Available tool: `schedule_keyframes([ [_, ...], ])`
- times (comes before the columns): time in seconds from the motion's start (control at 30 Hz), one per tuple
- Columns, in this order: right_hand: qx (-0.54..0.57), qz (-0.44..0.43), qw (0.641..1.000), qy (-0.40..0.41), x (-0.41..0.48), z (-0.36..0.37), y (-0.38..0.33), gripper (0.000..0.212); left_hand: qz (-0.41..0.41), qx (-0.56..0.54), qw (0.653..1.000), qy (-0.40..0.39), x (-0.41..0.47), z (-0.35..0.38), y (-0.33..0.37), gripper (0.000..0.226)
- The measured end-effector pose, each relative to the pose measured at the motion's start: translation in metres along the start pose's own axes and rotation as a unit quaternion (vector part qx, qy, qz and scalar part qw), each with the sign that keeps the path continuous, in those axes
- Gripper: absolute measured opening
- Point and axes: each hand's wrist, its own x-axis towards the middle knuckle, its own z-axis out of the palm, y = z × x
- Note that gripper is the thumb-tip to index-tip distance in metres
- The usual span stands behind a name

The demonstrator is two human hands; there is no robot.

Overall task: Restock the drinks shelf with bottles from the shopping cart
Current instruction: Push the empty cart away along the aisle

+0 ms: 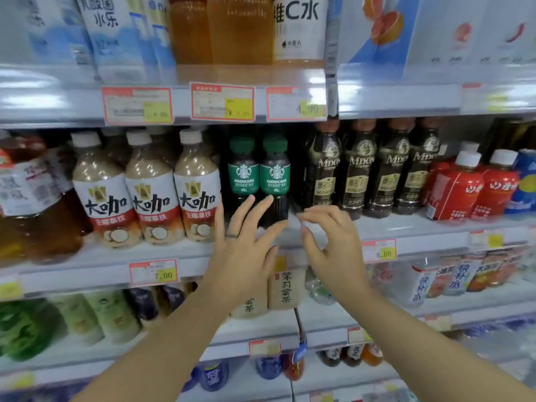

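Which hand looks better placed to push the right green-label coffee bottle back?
Probably the left hand: its straight fingers reach the base of the right green-label bottle. The right hand sits off to the side, over the shelf edge, fingers loosely curled, holding nothing.

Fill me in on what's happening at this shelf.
A person is facing a stocked drinks shelf, with both hands reached toward the two green-capped Americano bottles on the middle level. The left hand, fingers straight and spread, is at the base of the right-hand bottle; whether it actually touches is unclear. The right hand hovers just beside it, fingers loosely curled, holding nothing.
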Motion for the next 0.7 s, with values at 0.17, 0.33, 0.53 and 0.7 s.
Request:
schedule_keyframes([
  [0.17, 0.057, 0.022, 0.987, -0.151, -0.088, 0.043, -0.035, 0.019, -0.063, -0.069, 0.995, -0.021, -0.118, -0.017, -0.026, 0.027],
  [0.33, 0.034, 0.129, 0.887, -0.442, -0.215, 0.093, -0.052, 0.022, -0.207, -0.101, 0.961, -0.155, -0.265, -0.029, -0.028, 0.031],
  [0.53, -0.05, 0.126, 0.722, -0.679, -0.37, 0.132, -0.071, 0.046, -0.367, -0.174, 0.831, -0.379, -0.428, -0.047, 0.001, 0.027],
  [0.7, -0.144, -0.098, 0.669, -0.723, -0.43, 0.159, -0.071, 0.05, -0.419, -0.236, 0.759, -0.439, -0.514, -0.043, 0.032, 0.03],
])
